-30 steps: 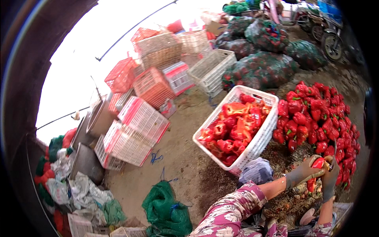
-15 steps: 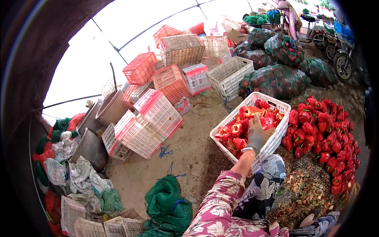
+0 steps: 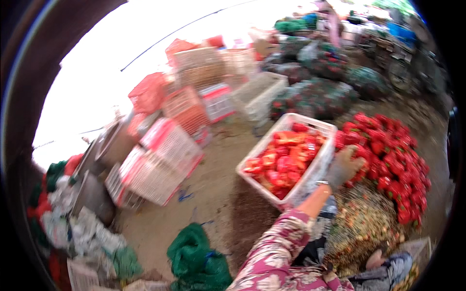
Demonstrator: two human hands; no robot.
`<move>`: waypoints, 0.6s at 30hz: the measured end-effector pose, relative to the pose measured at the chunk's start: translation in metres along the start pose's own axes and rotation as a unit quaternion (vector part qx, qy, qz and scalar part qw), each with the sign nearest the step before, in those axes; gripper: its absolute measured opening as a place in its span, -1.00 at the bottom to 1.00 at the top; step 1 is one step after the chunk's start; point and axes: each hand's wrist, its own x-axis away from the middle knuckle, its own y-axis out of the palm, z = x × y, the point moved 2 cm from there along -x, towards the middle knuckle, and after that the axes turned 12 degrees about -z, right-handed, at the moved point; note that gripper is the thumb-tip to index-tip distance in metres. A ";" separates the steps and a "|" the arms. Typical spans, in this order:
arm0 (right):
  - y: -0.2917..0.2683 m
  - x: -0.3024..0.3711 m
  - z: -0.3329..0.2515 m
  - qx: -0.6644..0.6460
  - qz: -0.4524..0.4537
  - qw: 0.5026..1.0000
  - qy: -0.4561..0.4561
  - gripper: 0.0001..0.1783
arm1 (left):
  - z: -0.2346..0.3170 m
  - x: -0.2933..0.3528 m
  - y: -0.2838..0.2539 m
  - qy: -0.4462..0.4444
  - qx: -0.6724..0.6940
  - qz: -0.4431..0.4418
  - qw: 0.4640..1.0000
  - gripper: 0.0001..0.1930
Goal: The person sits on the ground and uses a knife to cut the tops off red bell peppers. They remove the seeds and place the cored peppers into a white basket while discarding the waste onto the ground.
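Observation:
My left hand (image 3: 344, 169), in a greyish glove with a band at the wrist, reaches over the near left edge of a heap of whole red bell peppers (image 3: 391, 162). Its fingers look spread against the peppers, though motion blurs them; nothing shows held in it. Just left of the hand, a white plastic crate (image 3: 250, 182) stands tilted to the view. Inside lie cored and opened red peppers (image 3: 286, 157). Below the heap spreads a mound of pepper seeds and scraps (image 3: 366, 218), beside my patterned trouser leg. My right hand is out of view.
A green net sack (image 3: 199, 257) lies on the floor at the front. Stacked white and red crates (image 3: 167, 155) stand on the left, with an off-white crate (image 3: 259, 94) further back. Filled net sacks (image 3: 315, 97) and parked motorbikes (image 3: 400, 68) are at the back right.
My left hand has moved right, from the opened peppers in the crate to the heap of whole peppers. The whole view has shifted, so most things now sit further left.

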 end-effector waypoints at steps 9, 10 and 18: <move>0.014 -0.071 0.042 0.026 0.021 0.999 0.030 -0.71 | -0.055 -0.057 0.044 -0.088 0.585 0.102 0.800 -0.83; 0.031 -0.090 0.059 0.012 0.009 1.000 0.024 -0.71 | -0.055 -0.063 0.058 -0.100 0.616 0.101 0.775 -0.85; 0.265 -0.237 0.099 0.194 0.003 0.980 -0.034 -0.54 | -0.054 -0.068 0.074 -0.114 0.581 0.060 0.803 -0.78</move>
